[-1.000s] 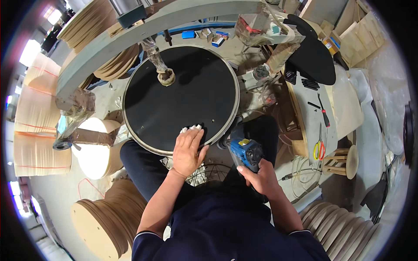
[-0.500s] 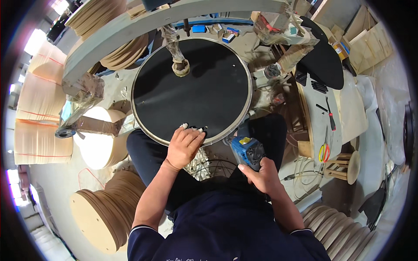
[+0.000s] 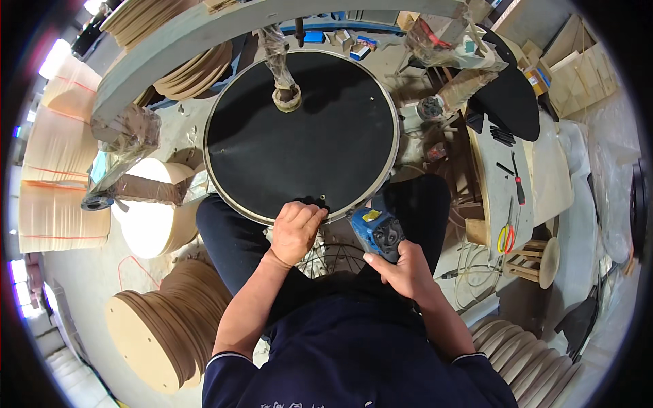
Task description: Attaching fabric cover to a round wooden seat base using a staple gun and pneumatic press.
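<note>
A large round panel covered with black cloth (image 3: 299, 149), with a pale rim, lies before me between my knees. My left hand (image 3: 297, 231) is closed over its near edge, with curled fingers pressing the cloth edge at the rim; the fingertips are partly hidden. A small brass-coloured fitting shows in the black surface just beyond those fingers. My right hand (image 3: 405, 272) is wrapped round a blue staple gun (image 3: 376, 230) with a yellow label. The gun's nose points toward the panel's near right rim, and whether it touches is hidden.
A grey arm (image 3: 272, 27) arches over the panel, and a plastic-wrapped post (image 3: 277, 61) comes down onto it. To the left stand stacked wooden discs (image 3: 153, 340). A bench (image 3: 500, 204) on the right holds scissors (image 3: 506, 238), a screwdriver (image 3: 520, 190) and black strips.
My left hand has drawn back toward me, its fingers now curled tighter at the rim. The staple gun has shifted slightly left, up against the rim.
</note>
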A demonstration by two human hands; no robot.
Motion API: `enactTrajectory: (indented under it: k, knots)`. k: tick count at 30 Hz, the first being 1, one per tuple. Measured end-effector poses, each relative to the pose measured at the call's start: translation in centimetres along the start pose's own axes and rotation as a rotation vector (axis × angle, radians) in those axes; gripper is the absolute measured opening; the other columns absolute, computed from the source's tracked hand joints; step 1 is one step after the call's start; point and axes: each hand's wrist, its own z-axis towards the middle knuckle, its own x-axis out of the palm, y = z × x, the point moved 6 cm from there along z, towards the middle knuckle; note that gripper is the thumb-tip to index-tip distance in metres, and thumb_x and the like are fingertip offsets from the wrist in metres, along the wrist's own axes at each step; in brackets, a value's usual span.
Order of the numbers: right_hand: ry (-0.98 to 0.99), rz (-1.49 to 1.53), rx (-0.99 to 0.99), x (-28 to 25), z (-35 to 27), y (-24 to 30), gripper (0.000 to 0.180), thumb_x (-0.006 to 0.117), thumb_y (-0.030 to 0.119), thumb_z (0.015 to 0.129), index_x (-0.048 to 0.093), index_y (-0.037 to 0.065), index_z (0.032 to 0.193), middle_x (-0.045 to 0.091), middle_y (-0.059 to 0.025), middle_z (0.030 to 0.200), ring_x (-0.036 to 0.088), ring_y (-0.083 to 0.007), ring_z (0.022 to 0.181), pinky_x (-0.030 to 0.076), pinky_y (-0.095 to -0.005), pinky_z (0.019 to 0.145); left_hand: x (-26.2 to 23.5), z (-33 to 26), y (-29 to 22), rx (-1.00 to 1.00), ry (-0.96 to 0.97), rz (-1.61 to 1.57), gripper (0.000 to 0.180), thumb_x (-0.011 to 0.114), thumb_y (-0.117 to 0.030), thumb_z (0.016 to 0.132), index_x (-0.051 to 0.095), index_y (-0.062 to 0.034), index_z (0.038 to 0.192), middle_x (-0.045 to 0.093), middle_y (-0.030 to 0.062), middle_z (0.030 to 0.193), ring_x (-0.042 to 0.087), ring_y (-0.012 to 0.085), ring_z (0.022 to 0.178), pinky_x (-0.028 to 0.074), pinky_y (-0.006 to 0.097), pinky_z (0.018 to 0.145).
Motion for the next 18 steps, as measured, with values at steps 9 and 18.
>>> enactTrajectory:
  k: [9,18]
  knots:
    - [0.101,0.017,0.042,1.5,2.4,-0.3,0.028,0.081,0.024,0.099,0.068,-0.001,0.103,0.068,-0.0016,0.075,0.061,-0.0086,0.057,0.051,-0.0272,0.053,-0.1,-0.7,-0.2,0.003,0.021,-0.002,0.036,0.079,-0.005,0.079,0.078,-0.0036,0.115,0.071,0.0052,0.106,0.067,0.0256,0.098,0.056,0.043,0.091]
    - [0.101,0.003,0.022,2.2,3.3,-0.8,0.038,0.080,0.033,0.098,0.069,-0.002,0.108,0.072,-0.0066,0.073,0.069,-0.0145,0.057,0.055,-0.0316,0.056,-0.1,-1.3,0.0,0.026,0.037,-0.063,0.037,0.080,-0.008,0.082,0.079,-0.0049,0.119,0.071,0.0042,0.113,0.066,0.0247,0.106,0.056,0.043,0.097]
